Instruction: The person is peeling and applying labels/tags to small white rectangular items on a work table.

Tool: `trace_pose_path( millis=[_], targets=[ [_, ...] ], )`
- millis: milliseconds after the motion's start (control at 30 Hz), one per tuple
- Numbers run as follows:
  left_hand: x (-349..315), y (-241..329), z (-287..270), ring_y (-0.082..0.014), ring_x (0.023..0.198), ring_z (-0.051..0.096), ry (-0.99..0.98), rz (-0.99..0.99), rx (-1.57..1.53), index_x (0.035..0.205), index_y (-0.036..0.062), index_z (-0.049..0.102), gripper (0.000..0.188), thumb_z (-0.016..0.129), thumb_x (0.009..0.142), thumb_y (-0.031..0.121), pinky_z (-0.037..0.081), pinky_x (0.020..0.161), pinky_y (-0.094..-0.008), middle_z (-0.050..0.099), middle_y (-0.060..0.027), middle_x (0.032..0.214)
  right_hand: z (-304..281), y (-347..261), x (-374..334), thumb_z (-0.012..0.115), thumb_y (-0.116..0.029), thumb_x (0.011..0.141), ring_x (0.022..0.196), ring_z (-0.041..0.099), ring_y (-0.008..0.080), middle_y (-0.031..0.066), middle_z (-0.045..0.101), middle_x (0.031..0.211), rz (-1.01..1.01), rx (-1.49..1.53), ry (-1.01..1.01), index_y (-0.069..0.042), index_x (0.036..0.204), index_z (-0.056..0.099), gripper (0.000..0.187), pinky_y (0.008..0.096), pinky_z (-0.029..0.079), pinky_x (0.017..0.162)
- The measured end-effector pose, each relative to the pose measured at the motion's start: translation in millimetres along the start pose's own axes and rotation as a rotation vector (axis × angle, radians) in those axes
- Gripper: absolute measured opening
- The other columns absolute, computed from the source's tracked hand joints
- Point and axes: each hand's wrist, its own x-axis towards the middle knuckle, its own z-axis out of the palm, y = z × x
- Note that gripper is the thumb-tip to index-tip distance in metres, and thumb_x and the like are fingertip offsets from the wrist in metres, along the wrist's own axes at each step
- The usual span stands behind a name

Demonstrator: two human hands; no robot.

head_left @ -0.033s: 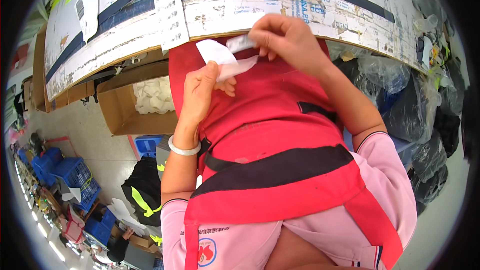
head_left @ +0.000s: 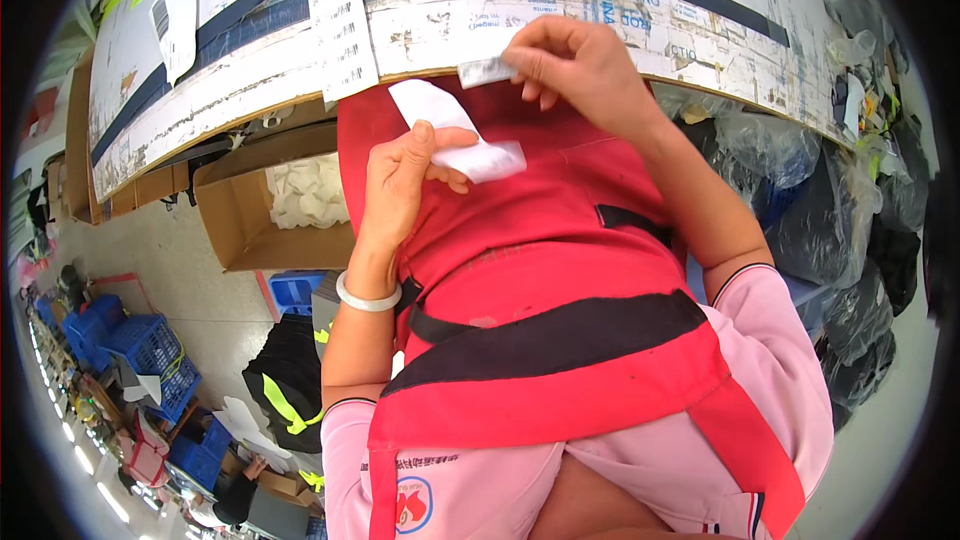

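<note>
My left hand [head_left: 408, 168] pinches a folded white paper strip [head_left: 433, 106] between thumb and fingers, over my red apron [head_left: 520, 220]. The strip's lower part [head_left: 497, 162] bends out to the right below my fingers. Up and to the right, my right hand [head_left: 572, 65] holds a small printed label [head_left: 486, 72] between thumb and forefinger. That label is apart from the strip and lies in view just at the table's near edge. Its print is blurred. A sheet of barcode labels [head_left: 340, 25] hangs over the table edge, left of my hands.
The worn white table [head_left: 430, 35] with dark blue tape spans the far side. Another white label strip [head_left: 177, 25] lies at its left. Below stands a cardboard box [head_left: 235, 225] holding white paper scraps. Clear plastic bags [head_left: 825, 210] pile up at right; blue crates [head_left: 150, 350] stand left.
The small label in my right hand has come away from the paper strip and sits slightly higher. The strip's lower end has dropped and curled outward; my left hand has barely moved.
</note>
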Motion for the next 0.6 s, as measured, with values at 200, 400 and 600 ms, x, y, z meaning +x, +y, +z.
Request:
trace_pose_path(
  millis=[200, 400, 600],
  targets=[
    [4.9, 2.4, 1.8, -0.0056, 0.073, 0.054, 0.102, 0.107, 0.312, 0.100, -0.0006, 0.071, 0.037, 0.051, 0.100, 0.030, 0.042, 0.064, -0.0205, 0.069, -0.0027, 0.088, -15.5, 2.4, 23.4, 0.064, -0.018, 0.091, 0.063, 0.060, 0.0069, 0.0029, 0.064, 0.076, 0.000, -0.035, 0.027, -0.001, 0.093, 0.065, 0.018, 0.0205, 0.051, 0.054],
    [6.8, 3.9, 2.8, -0.0067, 0.075, 0.057, 0.086, 0.139, 0.325, 0.101, -0.0007, 0.071, 0.032, 0.054, 0.098, 0.027, 0.046, 0.065, -0.0217, 0.069, -0.0029, 0.090, -10.7, 6.1, 27.8, 0.065, -0.019, 0.090, 0.063, 0.061, 0.0070, 0.0037, 0.065, 0.077, 0.024, -0.008, 0.034, 0.000, 0.093, 0.065, 0.018, 0.0202, 0.052, 0.055],
    [7.8, 1.8, 0.5, -0.0060, 0.072, 0.056, 0.075, 0.122, 0.302, 0.101, 0.0002, 0.071, 0.030, 0.055, 0.098, 0.026, 0.046, 0.061, -0.0206, 0.069, -0.0034, 0.090, -8.6, 11.9, 30.3, 0.065, -0.019, 0.090, 0.063, 0.061, 0.0078, 0.0040, 0.065, 0.077, 0.024, -0.011, 0.040, 0.000, 0.093, 0.065, 0.019, 0.0207, 0.053, 0.055]
  ],
)
